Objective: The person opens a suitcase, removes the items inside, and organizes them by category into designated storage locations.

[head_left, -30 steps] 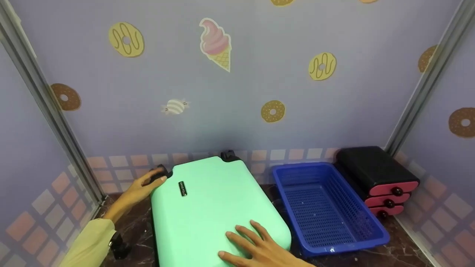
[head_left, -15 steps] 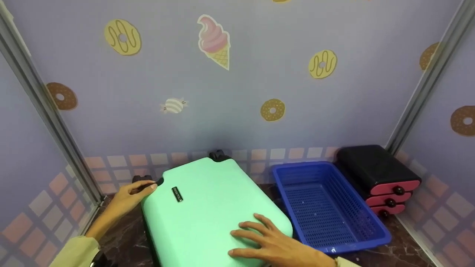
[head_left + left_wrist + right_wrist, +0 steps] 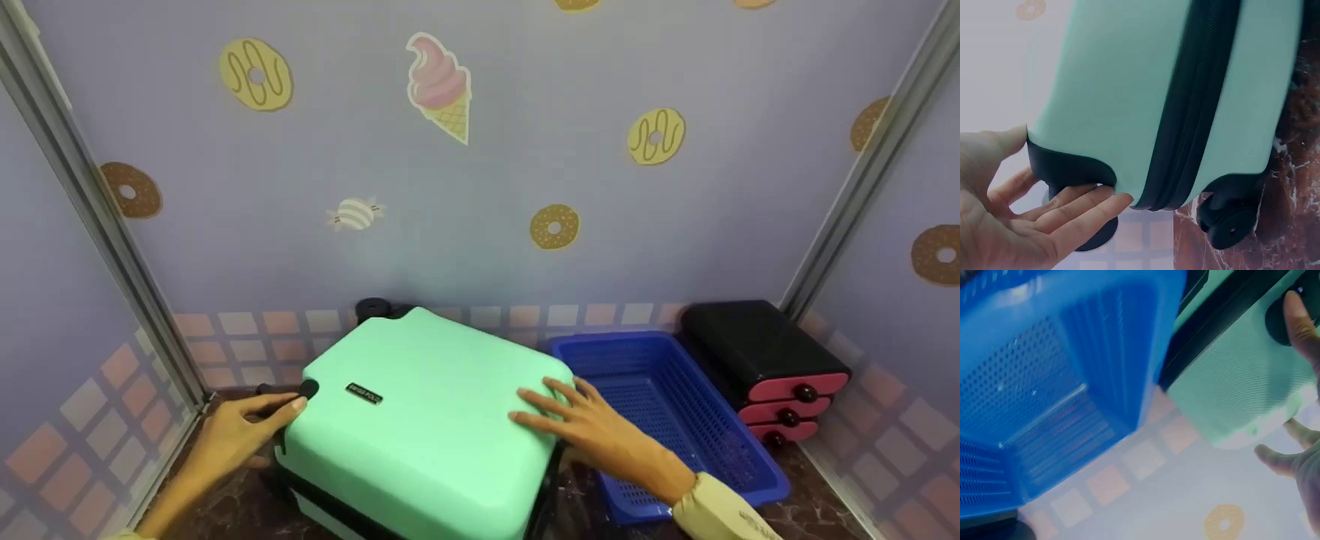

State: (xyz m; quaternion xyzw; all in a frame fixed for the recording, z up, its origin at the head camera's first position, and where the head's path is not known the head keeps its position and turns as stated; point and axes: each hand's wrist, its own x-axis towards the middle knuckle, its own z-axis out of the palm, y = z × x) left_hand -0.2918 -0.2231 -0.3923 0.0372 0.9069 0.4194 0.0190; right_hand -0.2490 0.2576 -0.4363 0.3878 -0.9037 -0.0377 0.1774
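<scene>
Since a second ago we have swung the suitcase (image 3: 424,420) round on the floor (image 3: 757,521), so its far wheel (image 3: 373,307) now shows further left along the wall (image 3: 480,172) and its right edge has come close to the basket (image 3: 675,420); our right hand (image 3: 600,431) has slid from the near end of the lid toward that right edge, and our left hand (image 3: 236,435) has dropped lower at the left corner. Lying flat on its side between the left wall and the blue basket, the mint case fills the middle of the floor, with the black and pink drawers (image 3: 765,360) further right, beside the basket. On the lid our right hand lies with fingers spread and straight, pressing rather than gripping. At the corner by the black wheel housing (image 3: 1069,169), the left wrist view shows our left hand open, fingers (image 3: 1081,216) loosely apart and cupped under the shell, touching it but clamped on nothing. To turn the case well, we judge it best to keep the right palm flat as a pivot and push from the left corner on the hard shell, not on the wheel (image 3: 1230,225), which may roll under us. We should also watch the right edge, as the case looks about to nudge the basket. The small logo plate (image 3: 364,393) sits on the lid near our left hand.
</scene>
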